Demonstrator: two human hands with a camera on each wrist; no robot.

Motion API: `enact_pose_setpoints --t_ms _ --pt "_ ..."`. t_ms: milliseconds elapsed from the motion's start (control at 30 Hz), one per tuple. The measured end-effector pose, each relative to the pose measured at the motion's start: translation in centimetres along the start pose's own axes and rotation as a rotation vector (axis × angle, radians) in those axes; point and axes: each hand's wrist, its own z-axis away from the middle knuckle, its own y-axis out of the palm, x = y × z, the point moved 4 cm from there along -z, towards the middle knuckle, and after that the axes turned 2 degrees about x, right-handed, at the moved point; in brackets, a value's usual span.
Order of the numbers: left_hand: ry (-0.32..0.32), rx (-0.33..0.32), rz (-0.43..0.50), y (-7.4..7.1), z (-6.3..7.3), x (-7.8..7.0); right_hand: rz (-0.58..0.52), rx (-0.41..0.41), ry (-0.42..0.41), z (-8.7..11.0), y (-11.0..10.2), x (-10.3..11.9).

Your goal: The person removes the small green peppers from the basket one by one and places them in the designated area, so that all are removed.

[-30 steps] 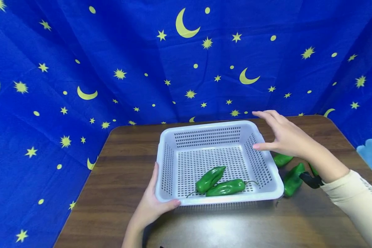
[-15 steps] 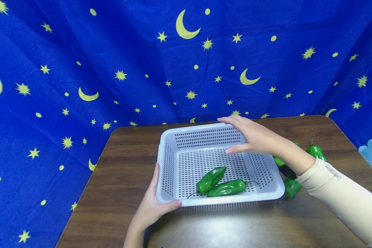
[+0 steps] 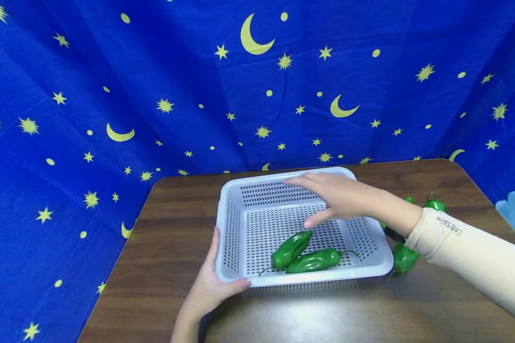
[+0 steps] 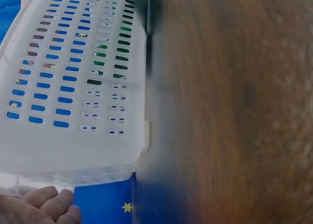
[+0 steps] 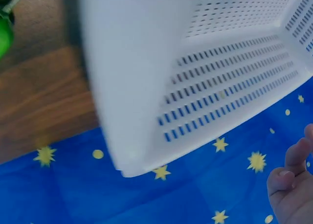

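A light grey plastic basket (image 3: pixel 236 277) with slotted walls sits on the wooden table. My left hand (image 3: pixel 208 283) grips its near-left corner, thumb along the front rim and fingers against the left side. Two glossy green peppers, one slanted (image 3: pixel 291 248) and one lying almost level (image 3: pixel 314 260), rest on the basket floor near the front. Over the basket's right half hovers my right hand (image 3: pixel 341 194), holding nothing, thumb and fingers spread apart. Its thumb tip overlaps the area just above the slanted pepper. In the left wrist view, the basket's wall (image 4: pixel 73 153) shows green through its slots.
Right of the basket, more green peppers lie on the table, one near the front corner (image 3: pixel 405 258) and another farther back (image 3: pixel 435 206), partly behind the right forearm. A blue star-and-moon curtain (image 3: pixel 197 71) stands behind the table (image 3: pixel 176 219).
My right hand has moved left from beyond the basket's right rim to over its inside, then slightly lower. The left hand, basket and two peppers inside stay put.
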Motion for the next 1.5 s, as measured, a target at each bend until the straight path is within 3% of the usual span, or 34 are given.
enact_pose_setpoints --t_ms 133,267,500,733,933,1200,1500 --pt "0.007 -0.008 0.007 0.0 0.1 0.1 0.02 0.052 -0.048 -1.2 0.8 0.8" --pt "0.001 -0.011 0.008 0.1 0.2 0.2 0.022 0.157 -0.078 -1.9 2.2 1.3" --pt "0.005 0.005 0.019 0.1 0.1 0.0 0.014 0.343 -0.057 -2.7 4.5 1.8" --pt "0.02 0.019 0.047 0.1 0.1 0.0 0.089 0.408 -0.09 -3.4 6.2 2.2" --pt "0.013 0.02 0.051 0.1 0.1 0.0 0.137 0.489 -0.048 -3.4 7.6 2.3" --pt "0.012 0.012 0.031 0.1 0.1 0.1 0.246 0.509 -0.08 -3.5 8.9 2.6" --pt "0.003 0.007 0.013 0.0 0.1 0.0 0.327 0.464 -0.146 -3.7 9.8 2.6"
